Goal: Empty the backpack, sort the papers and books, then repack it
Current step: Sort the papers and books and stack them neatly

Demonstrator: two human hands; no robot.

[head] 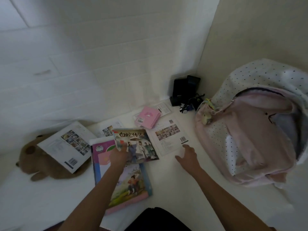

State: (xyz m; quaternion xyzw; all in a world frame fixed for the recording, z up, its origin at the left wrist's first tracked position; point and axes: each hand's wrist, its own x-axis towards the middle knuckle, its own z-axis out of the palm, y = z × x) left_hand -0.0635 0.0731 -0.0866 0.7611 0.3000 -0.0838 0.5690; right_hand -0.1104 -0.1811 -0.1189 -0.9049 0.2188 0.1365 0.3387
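1. The backpack [246,140], pink with dotted trim, lies at the right, mouth unzipped and gaping. What remains inside cannot be made out, and its far right side is cut off by the frame edge.
2. Books and papers are spread across the white surface, left of the backpack. The step in hand is judged to be sorting.
3. A white-backed book [66,145] rests tilted on a brown plush toy [33,162] at the left, hiding much of the toy.
4. The left hand [119,155] grips an illustrated storybook [136,147] above a pink textbook [123,177]. The next move calls for setting it onto a like pile.
5. The right hand [188,155] is spread open, fingertips at the near edge of a white booklet [166,139].
6. A pink spiral notebook [147,118] lies farther off; the print is unreadable.
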